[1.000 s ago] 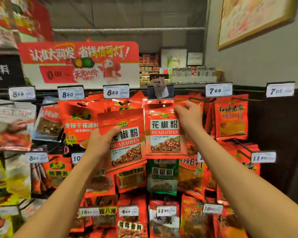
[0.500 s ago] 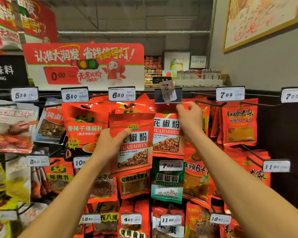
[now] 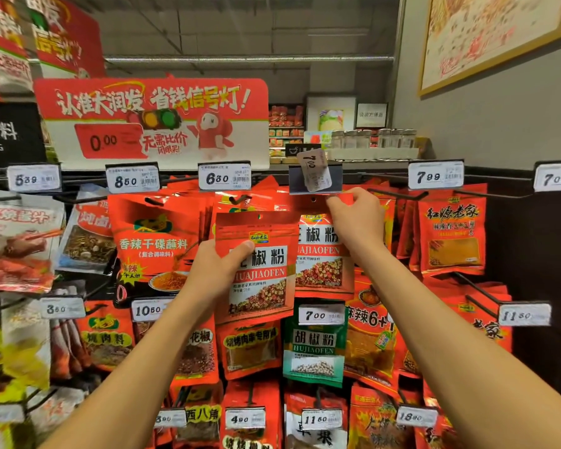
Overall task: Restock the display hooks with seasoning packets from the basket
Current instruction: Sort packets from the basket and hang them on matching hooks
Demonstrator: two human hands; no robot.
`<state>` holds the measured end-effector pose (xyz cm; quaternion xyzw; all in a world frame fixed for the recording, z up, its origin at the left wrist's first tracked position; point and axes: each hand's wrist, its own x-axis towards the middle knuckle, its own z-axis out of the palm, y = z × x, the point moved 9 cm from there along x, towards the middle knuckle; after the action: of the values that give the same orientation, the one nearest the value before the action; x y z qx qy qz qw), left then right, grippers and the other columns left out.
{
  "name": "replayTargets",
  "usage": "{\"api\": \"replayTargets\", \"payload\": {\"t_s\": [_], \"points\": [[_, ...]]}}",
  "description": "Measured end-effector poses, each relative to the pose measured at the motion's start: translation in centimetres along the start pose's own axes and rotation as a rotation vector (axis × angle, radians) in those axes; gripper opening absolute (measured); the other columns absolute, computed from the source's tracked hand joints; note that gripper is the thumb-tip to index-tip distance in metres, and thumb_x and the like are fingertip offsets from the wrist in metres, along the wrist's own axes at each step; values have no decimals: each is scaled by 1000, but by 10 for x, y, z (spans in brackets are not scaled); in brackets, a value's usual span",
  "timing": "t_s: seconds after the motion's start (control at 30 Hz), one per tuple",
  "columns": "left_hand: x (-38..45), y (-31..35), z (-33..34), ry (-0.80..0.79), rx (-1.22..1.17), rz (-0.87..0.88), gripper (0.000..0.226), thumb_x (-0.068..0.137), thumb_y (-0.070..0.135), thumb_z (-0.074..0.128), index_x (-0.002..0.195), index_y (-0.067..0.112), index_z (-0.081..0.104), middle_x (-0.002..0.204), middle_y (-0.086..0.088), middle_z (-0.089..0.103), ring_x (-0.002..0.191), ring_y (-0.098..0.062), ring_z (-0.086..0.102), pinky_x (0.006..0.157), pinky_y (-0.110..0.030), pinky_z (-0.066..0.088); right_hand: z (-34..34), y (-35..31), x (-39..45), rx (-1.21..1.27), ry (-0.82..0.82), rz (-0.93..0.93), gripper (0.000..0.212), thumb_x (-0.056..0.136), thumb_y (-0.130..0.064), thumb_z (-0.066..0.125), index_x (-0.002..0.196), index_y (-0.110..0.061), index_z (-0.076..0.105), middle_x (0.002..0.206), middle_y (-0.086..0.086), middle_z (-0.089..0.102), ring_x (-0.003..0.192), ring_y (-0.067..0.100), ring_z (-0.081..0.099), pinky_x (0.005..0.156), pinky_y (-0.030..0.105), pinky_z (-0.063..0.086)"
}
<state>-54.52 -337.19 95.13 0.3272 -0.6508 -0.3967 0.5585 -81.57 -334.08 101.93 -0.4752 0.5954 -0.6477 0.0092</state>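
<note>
My left hand (image 3: 215,268) grips a red Huajiaofen seasoning packet (image 3: 262,270) by its left edge, thumb across its front, held upright in front of the rack. My right hand (image 3: 358,218) pinches the top right corner of a second identical red packet (image 3: 323,254), whose hang hole sits just under the flipped-up 7.00 price tag (image 3: 314,171) at the hook's tip. The hook itself is hidden behind that tag holder. No basket is in view.
Hooks full of red seasoning packets surround both hands, with price tags 8.50 (image 3: 133,179), 6.80 (image 3: 224,177) and 7.99 (image 3: 435,176) along the top row. A green pepper packet (image 3: 314,348) hangs below. A promotional sign (image 3: 156,124) stands above; a dark wall panel lies to the right.
My right hand has raised its packet up to the hook under the tilted price tag. My left hand has kept its packet in front of the rack, slightly higher in view.
</note>
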Motion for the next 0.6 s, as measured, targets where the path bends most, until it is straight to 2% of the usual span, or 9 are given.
{"api": "replayTargets", "payload": {"t_s": [0.1,0.2,0.33,0.4,0.47,0.53,0.6], "points": [[1,0,0,-2,-4,15,11,96,26,68,90,20,74,88,2,80,80,-17,77,62,-21,56,2,2,0,24,-7,7,22,82,-35,65,72,-15,61,72,0,67,67,21,62,63,41,49],[2,1,0,5,-20,27,17,96,25,67,82,28,77,86,4,80,77,-14,76,58,-18,55,4,2,-1,51,-17,-13,29,84,-39,71,80,-12,65,78,4,71,75,26,67,67,44,53],[5,0,3,-6,-23,36,21,96,26,68,79,34,77,85,5,79,76,-13,76,57,-16,55,6,4,4,27,-9,-18,25,85,-32,74,71,-17,59,75,4,69,68,22,62,61,39,48],[8,-4,5,-8,-27,25,16,95,26,68,82,28,76,86,3,79,76,-14,76,58,-19,55,8,3,6,11,12,-27,25,85,-30,74,69,-20,57,73,0,67,65,18,60,56,34,45],[10,-7,5,-1,-24,10,11,95,26,69,87,21,75,87,1,80,79,-17,77,65,-28,57,10,3,8,1,12,-31,27,86,-33,74,69,-21,58,72,-2,67,65,15,61,56,33,46],[12,-9,6,-1,-13,8,11,95,27,69,92,17,74,89,0,80,81,-19,77,73,-37,59,16,10,10,-28,-15,-18,29,87,-42,74,71,-22,59,75,-3,68,71,18,66,61,35,51],[12,-10,7,-8,-16,10,11,95,27,68,94,17,74,90,0,80,82,-19,77,74,-38,58,21,15,12,-83,-15,-32,33,88,-48,71,70,-25,56,76,-5,66,76,20,65,60,35,48]]}}
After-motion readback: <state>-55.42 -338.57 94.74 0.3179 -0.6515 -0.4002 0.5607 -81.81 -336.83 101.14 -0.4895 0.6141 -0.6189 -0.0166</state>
